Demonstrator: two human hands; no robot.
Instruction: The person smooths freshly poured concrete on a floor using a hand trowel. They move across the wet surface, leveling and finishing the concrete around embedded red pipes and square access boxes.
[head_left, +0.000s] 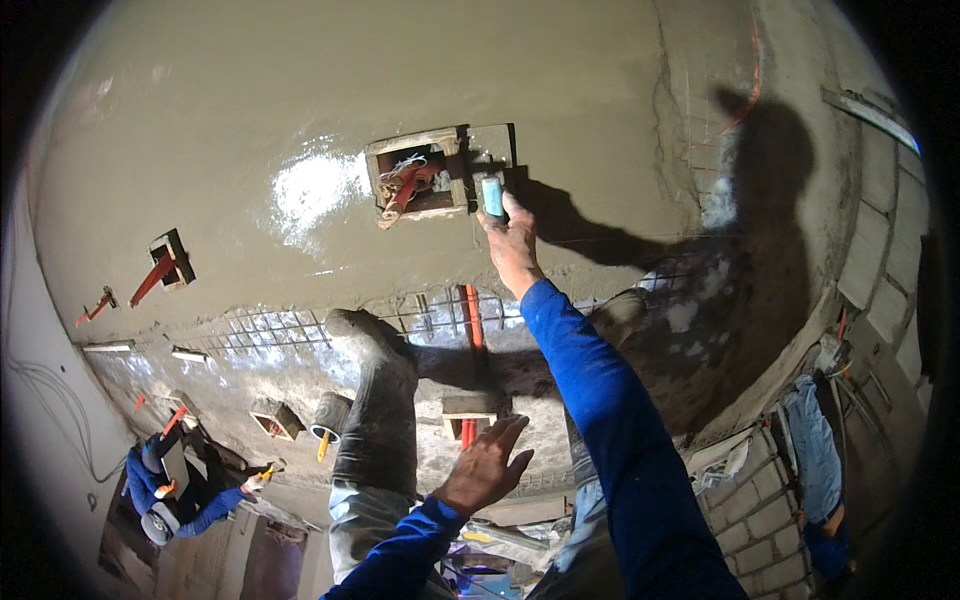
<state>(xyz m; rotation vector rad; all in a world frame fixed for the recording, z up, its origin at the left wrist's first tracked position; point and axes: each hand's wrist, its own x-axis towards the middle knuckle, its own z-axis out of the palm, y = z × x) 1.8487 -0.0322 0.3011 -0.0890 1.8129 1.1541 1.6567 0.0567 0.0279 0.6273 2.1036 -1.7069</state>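
the upper wall (570, 80) looks smoothly plastered, the mesh strip (268, 328) below unfinished; right hand (514, 240) grips what seems a trowel (491, 197) beside the wooden box (418, 144), left hand (487, 468) holding nothing.

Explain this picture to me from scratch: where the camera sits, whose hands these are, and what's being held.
There is no machine here, only a person with bare hands. The single view comes from a wide fisheye camera on that person's head, so straight edges bend near the rim. The blue sleeves at the bottom are the wearer's own.

The right hand grips the light-blue handle of a trowel at the smooth, shiny plaster. Beside it is a box frame with red tubes inside. The left hand is open, with nothing visible in it. Lower down, mesh shows. Another person works at lower left.
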